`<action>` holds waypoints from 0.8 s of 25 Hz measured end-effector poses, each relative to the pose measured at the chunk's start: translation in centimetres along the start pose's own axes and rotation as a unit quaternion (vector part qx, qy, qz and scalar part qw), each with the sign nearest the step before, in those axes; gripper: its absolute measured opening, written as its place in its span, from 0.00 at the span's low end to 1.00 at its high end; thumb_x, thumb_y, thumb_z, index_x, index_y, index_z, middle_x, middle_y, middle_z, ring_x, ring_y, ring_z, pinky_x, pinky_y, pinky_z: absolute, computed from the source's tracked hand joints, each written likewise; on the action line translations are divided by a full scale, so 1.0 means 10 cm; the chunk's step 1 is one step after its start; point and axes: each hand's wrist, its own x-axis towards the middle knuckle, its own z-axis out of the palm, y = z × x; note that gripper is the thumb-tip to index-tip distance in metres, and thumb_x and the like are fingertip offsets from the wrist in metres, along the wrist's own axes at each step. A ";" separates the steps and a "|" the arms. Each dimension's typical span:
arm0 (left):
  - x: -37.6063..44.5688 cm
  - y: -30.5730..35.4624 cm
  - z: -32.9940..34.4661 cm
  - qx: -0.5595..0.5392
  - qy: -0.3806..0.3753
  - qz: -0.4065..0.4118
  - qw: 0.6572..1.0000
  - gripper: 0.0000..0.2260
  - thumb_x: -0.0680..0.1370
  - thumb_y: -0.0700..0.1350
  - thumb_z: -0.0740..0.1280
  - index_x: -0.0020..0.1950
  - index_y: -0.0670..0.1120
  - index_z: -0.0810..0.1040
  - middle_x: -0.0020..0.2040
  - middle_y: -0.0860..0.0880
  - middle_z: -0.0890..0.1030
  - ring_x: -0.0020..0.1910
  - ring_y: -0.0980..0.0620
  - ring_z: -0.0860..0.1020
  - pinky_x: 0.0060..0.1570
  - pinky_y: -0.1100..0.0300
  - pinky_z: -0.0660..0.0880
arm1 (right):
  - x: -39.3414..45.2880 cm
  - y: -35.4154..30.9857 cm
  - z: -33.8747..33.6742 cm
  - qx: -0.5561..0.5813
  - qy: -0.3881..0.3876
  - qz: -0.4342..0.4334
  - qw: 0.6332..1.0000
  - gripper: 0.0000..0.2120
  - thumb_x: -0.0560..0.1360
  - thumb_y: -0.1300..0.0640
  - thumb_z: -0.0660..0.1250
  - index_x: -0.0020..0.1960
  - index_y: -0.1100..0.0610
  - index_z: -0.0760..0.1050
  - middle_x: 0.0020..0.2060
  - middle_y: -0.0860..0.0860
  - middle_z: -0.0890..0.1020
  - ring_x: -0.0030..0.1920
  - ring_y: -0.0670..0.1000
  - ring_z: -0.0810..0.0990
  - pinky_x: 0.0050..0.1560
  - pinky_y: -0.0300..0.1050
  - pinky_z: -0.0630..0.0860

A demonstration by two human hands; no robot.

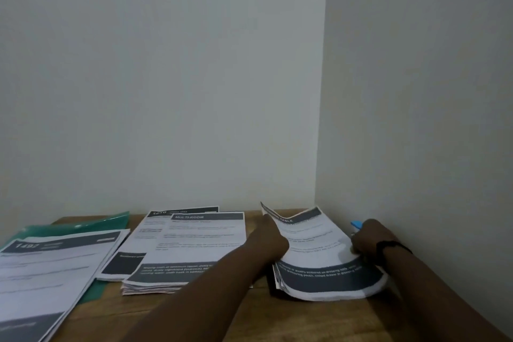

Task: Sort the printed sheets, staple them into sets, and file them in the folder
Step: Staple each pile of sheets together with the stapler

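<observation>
Lower left of frame: printed stack headed 1497 (47, 266) on a green folder (83, 226). Right of centre, left hand (270, 241) lifting and curling the top sheets of the right pile (324, 266); right hand (366, 236) curled at its far edge beside something blue (356, 223), possibly the stapler. Probably sorting or squaring a set; next, aligning corners before stapling. White pages, dark bands, bowed upward.

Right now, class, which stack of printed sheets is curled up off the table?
The rightmost stack, held between both hands; the other stacks lie flat.
</observation>
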 end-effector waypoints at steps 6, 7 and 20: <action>0.29 -0.11 -0.05 0.043 0.010 0.036 0.998 0.30 0.76 0.38 0.60 0.76 0.40 0.53 0.64 0.42 0.74 0.58 0.46 0.75 0.55 0.53 0.74 | 0.11 -0.19 0.08 -0.004 0.069 -0.033 0.997 0.17 0.75 0.59 0.62 0.63 0.61 0.70 0.58 0.58 0.78 0.55 0.56 0.77 0.51 0.45 0.73; 0.35 -0.15 -0.05 0.030 0.011 0.033 0.999 0.29 0.76 0.38 0.61 0.76 0.40 0.54 0.66 0.42 0.72 0.61 0.45 0.74 0.59 0.53 0.73 | 0.12 -0.21 0.12 -0.006 0.073 -0.033 0.997 0.16 0.76 0.59 0.62 0.63 0.61 0.70 0.58 0.58 0.77 0.56 0.57 0.77 0.52 0.45 0.72; 0.13 -1.10 -1.28 0.270 0.087 -0.075 0.956 0.30 0.77 0.61 0.62 0.72 0.43 0.67 0.70 0.42 0.72 0.67 0.43 0.72 0.64 0.51 0.70 | -0.46 -1.25 0.56 0.134 -0.196 -0.059 0.970 0.11 0.72 0.61 0.73 0.51 0.62 0.74 0.39 0.58 0.81 0.28 0.49 0.74 0.26 0.38 0.71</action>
